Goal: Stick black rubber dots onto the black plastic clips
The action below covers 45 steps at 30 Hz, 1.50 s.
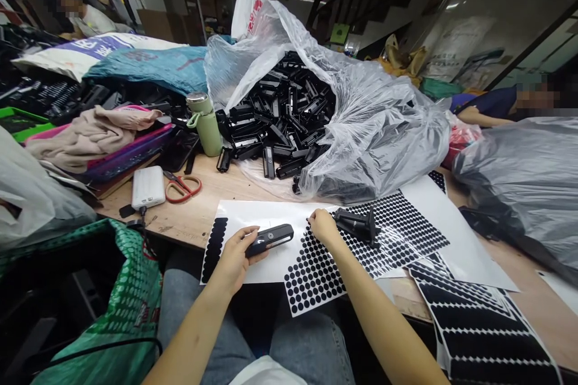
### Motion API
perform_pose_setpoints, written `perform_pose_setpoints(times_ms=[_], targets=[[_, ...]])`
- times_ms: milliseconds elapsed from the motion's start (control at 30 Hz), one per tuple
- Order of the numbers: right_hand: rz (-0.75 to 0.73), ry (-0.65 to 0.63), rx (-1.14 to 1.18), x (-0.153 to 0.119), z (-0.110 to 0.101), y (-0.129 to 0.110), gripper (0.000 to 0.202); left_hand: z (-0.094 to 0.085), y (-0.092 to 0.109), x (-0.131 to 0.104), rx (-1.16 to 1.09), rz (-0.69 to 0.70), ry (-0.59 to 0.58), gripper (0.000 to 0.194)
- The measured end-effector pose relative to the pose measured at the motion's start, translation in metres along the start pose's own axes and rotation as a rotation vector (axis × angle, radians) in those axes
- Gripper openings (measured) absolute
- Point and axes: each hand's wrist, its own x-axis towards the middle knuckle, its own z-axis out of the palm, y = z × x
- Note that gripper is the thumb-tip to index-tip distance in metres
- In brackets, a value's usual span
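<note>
My left hand (235, 257) holds a black plastic part (275, 236) above a white sheet. The part has a rounded glossy end and a light strip along its side. On the sheet of black round stickers (311, 289), near its upper left edge, my right hand (322, 225) has its fingertips pinched together; a small dark dot shows at them. Just right of that hand, a black stand-like part (356, 225) lies on the dotted sheet. A strip of joined black shapes (214, 246) shows on the white sheet's left side.
Behind the sheets, a plastic bag (361, 126) spills black parts (289, 114). At left are a green bottle (208, 129), red scissors (183, 188), a white power bank (149, 186) and a green bag (130, 277). More black sheets (487, 331) lie right. Two people are farther back.
</note>
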Motion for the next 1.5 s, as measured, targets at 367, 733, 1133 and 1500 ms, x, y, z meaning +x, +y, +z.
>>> perform_pose_setpoints(times_ms=[367,733,1133,1500], targets=[[-0.046,-0.054,0.139,-0.027,-0.012,-0.029,0.013,-0.003,0.0,0.003,-0.081,-0.042,-0.038,0.008],[-0.167,-0.14,0.412,-0.075,0.003,-0.078,0.013,0.005,-0.004,-0.006,-0.086,0.037,-0.05,0.009],[-0.167,-0.141,0.402,-0.079,0.007,-0.075,0.012,0.005,-0.009,-0.007,-0.101,0.092,-0.032,0.011],[-0.204,-0.084,0.362,-0.095,0.019,-0.094,0.013,0.007,-0.006,-0.003,0.092,0.352,-0.017,0.016]])
